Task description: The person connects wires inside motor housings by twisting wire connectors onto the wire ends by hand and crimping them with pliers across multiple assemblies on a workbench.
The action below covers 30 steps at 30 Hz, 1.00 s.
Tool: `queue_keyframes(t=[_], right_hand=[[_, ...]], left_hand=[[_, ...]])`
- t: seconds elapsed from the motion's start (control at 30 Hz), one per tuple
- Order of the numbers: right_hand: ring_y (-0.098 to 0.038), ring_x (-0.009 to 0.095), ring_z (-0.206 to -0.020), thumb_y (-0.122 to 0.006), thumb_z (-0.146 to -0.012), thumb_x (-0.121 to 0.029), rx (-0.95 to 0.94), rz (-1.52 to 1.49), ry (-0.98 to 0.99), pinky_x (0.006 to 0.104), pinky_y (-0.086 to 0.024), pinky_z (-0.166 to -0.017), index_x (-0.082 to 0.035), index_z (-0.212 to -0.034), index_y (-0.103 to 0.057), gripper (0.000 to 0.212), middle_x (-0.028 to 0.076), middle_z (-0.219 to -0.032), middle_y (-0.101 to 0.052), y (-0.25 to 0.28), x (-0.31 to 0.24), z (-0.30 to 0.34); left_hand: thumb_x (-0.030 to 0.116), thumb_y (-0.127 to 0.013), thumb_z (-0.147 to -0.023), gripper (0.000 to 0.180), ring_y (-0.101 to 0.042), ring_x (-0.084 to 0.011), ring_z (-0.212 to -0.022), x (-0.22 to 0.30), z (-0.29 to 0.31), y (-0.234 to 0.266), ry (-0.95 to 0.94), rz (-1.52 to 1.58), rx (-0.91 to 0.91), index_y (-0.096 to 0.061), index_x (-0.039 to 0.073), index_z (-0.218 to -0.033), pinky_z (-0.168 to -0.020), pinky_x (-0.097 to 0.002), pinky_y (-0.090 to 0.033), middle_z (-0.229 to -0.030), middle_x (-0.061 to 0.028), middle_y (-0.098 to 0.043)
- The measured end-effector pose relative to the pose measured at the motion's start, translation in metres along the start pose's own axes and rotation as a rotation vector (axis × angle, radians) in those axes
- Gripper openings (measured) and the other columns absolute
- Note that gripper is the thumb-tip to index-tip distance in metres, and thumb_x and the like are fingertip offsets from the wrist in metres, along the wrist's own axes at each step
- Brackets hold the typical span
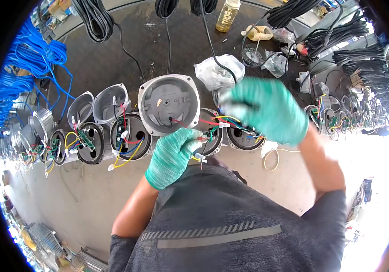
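My left hand (171, 156), in a green knit glove, is closed with thumb and fingertips pinching a small green circuit board (208, 135) with coloured wires on it. Just above it, a round grey metal housing (167, 97) faces up, with a red wire leading out of it toward my fingers. To the right, my right hand (269, 109), also gloved in green, is smeared by motion over a black round base (246, 139) with coloured wires. Its fingers are too blurred to show what they hold, if anything. A white connector (224, 125) sits on the wires between the hands.
Along the bench's near edge stand several more housings (110, 102) and black bases (91, 147) with boards and loose wires. Behind lie a plastic bag (219, 71), a yellowish bottle (228, 16), black cable coils (93, 20) and blue cable coils (35, 52).
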State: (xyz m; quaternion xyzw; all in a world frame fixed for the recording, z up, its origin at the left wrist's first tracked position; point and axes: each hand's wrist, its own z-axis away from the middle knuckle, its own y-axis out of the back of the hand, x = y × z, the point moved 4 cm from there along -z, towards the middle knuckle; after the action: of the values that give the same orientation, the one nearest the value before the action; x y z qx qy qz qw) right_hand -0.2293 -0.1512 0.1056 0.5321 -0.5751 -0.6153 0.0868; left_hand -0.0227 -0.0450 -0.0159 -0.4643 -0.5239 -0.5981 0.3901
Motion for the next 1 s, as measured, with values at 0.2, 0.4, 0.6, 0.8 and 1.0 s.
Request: queue_keyframes(t=[0.2, 0.4, 0.6, 0.8, 1.0], right_hand=[[-0.072, 0.01, -0.091, -0.079, -0.092, 0.0, 0.281, -0.425, -0.616, 0.0276, -0.06, -0.08, -0.003, -0.116, -0.076, 0.025, 0.006, -0.104, -0.079, -0.089, -0.02, 0.077], [-0.075, 0.03, -0.089, -0.076, -0.094, -0.005, 0.444, -0.395, -0.509, 0.037, -0.058, -0.08, 0.001, -0.111, -0.076, 0.018, 0.016, -0.101, -0.077, -0.111, -0.023, 0.07], [-0.072, 0.035, -0.082, -0.075, -0.096, -0.01, 0.341, -0.277, -0.395, 0.0386, -0.057, -0.074, 0.001, -0.106, -0.075, 0.014, 0.019, -0.095, -0.074, -0.111, -0.024, 0.059], [-0.069, 0.034, -0.08, -0.076, -0.091, -0.029, 0.178, 0.232, -0.031, 0.0437, -0.057, -0.069, -0.003, -0.102, -0.074, 0.028, 0.014, -0.093, -0.069, -0.111, -0.029, 0.054], [-0.07, 0.035, -0.083, -0.077, -0.09, -0.042, -0.016, 0.171, -0.341, 0.044, -0.058, -0.071, -0.006, -0.105, -0.074, 0.039, 0.014, -0.1, -0.07, -0.068, -0.04, 0.047]], left_hand=[[0.006, -0.069, -0.102, 0.017, -0.067, -0.0127, -0.074, 0.002, 0.001, 0.0, 0.037, -0.012, -0.035, -0.073, -0.001, -0.117, -0.07, -0.0308, -0.055, -0.085, -0.0093, -0.072], [0.009, -0.069, -0.102, 0.021, -0.065, -0.0074, -0.075, -0.007, 0.001, 0.001, 0.027, 0.055, -0.043, -0.071, 0.001, -0.121, -0.068, -0.0263, -0.053, -0.091, -0.0065, -0.077], [0.008, -0.07, -0.101, 0.021, -0.069, -0.0148, -0.079, -0.001, 0.0, 0.001, 0.045, -0.003, -0.067, -0.072, 0.001, -0.12, -0.073, -0.0315, -0.056, -0.092, -0.0125, -0.075], [0.007, -0.071, -0.099, 0.022, -0.069, -0.0143, -0.081, 0.003, -0.003, 0.002, -0.086, -0.018, -0.088, -0.072, 0.001, -0.12, -0.074, -0.0312, -0.056, -0.096, -0.0133, -0.076], [0.007, -0.073, -0.1, 0.018, -0.067, -0.011, -0.08, -0.006, -0.002, 0.002, 0.052, 0.09, -0.126, -0.071, 0.0, -0.117, -0.073, -0.0297, -0.056, -0.095, -0.0086, -0.078]])
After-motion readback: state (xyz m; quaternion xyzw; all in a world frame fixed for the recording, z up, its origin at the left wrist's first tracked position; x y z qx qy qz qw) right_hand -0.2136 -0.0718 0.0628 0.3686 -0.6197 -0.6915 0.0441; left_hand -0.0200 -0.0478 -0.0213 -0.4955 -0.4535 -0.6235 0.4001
